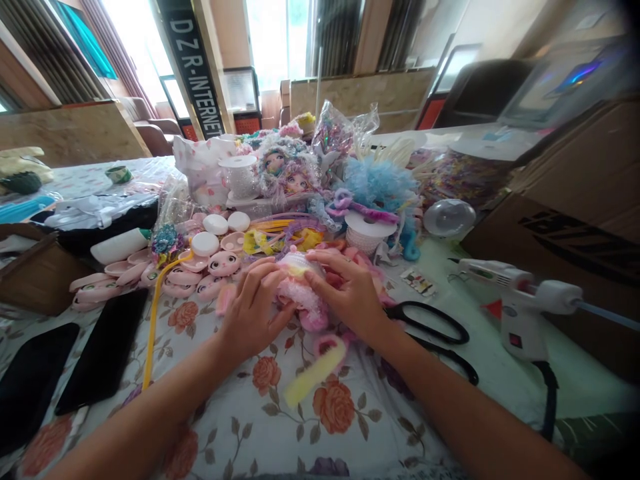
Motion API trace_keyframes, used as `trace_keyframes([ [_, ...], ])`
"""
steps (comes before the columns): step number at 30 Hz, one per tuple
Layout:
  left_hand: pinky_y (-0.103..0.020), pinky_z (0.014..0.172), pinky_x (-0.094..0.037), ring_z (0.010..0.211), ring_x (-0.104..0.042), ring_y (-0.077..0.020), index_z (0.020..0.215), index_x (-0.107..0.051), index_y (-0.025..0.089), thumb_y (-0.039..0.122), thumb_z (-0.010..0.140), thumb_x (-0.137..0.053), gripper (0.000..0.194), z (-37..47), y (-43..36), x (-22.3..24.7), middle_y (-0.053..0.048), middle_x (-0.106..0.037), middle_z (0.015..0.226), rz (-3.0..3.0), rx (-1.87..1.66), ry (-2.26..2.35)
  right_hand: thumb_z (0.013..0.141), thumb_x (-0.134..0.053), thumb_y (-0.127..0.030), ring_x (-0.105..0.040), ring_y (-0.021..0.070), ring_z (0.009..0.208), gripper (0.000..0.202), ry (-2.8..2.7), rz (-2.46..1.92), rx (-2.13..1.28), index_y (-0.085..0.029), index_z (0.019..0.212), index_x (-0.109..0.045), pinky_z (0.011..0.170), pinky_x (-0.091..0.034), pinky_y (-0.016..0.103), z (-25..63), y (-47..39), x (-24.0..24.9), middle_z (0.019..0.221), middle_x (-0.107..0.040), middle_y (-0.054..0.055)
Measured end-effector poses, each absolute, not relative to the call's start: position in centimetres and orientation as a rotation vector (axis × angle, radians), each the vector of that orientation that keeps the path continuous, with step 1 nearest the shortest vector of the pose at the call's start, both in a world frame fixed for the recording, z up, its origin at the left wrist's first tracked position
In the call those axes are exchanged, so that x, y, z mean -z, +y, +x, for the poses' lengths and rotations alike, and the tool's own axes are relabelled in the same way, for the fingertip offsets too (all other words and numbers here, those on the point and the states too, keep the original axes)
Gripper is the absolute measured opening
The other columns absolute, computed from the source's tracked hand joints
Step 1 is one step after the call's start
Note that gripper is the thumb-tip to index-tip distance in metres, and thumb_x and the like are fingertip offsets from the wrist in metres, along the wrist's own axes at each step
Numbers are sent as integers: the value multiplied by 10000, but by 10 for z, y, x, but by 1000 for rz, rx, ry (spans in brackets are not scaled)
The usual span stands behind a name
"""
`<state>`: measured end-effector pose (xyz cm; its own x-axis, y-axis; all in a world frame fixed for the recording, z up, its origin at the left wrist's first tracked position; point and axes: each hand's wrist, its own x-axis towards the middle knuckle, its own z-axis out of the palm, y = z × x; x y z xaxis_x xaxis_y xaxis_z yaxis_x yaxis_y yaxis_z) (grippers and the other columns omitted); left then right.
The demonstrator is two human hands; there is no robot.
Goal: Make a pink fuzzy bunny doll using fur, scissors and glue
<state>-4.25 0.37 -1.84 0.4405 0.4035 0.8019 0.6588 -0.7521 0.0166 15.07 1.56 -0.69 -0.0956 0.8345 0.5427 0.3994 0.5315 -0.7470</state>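
In the middle of the table both my hands grip a pink fluffy doll piece [303, 293] with a row of white beads and a pale yellow patch on top. My left hand [257, 303] is closed on its left side, thumb low and fingers bent over the edge. From the right, my right hand [350, 290] presses thumb and fingers onto the upper part. A pale yellow fuzzy strip [315, 377] lies just below, over a pink fuzzy loop. The underside of the piece is hidden.
Black-handled scissors [435, 323] and a white glue gun [517, 307] lie to the right, before a cardboard box [565, 227]. Pink doll faces [223, 265], a ribbon spool [367, 233] and blue fluff [380, 180] crowd behind. Left is a black phone [103, 350].
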Motion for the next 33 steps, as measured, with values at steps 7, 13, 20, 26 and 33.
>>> trace_keyframes([
  [7,-476,1036,-450,1222,-479,-265,1131,-543,158,110,842,-591,297,-42,0,20,-133,-498,1168,-2653,1280,-808,852,-636,-256,-646,200,1080,239,-1774,-883,-585,-211,1083,-675,970,-505,370,149,14,9,1125,-711,72],
  [13,-473,1025,-471,1231,-496,-264,1055,-595,167,91,853,-584,216,-55,-8,20,-117,-509,1149,-2666,1305,-744,834,-654,-220,-630,201,1115,252,-1829,-820,-520,-225,1084,-686,993,-498,389,147,10,7,1160,-696,89],
  [20,-484,1099,-429,1133,-582,-208,1034,-654,174,80,765,-709,290,-67,-16,21,-57,-638,1069,-2494,1196,-589,824,-659,-189,-645,200,1077,259,-1900,-696,-484,-215,1079,-691,955,-515,382,144,10,5,1151,-696,103],
  [26,-420,1131,-413,1052,-628,-143,916,-691,185,86,738,-748,211,-69,-16,16,6,-714,959,-2386,1160,-447,808,-680,-190,-648,208,1080,258,-1892,-693,-621,-212,1065,-699,963,-515,385,145,10,3,1153,-699,101],
  [33,-467,1221,-211,1238,-537,-157,1154,-617,135,50,865,-574,304,-73,-17,14,-17,-707,1123,-2645,964,-396,834,-666,-220,-648,211,1094,237,-1879,-685,-755,-228,1067,-703,967,-526,387,141,7,3,1166,-696,87],
])
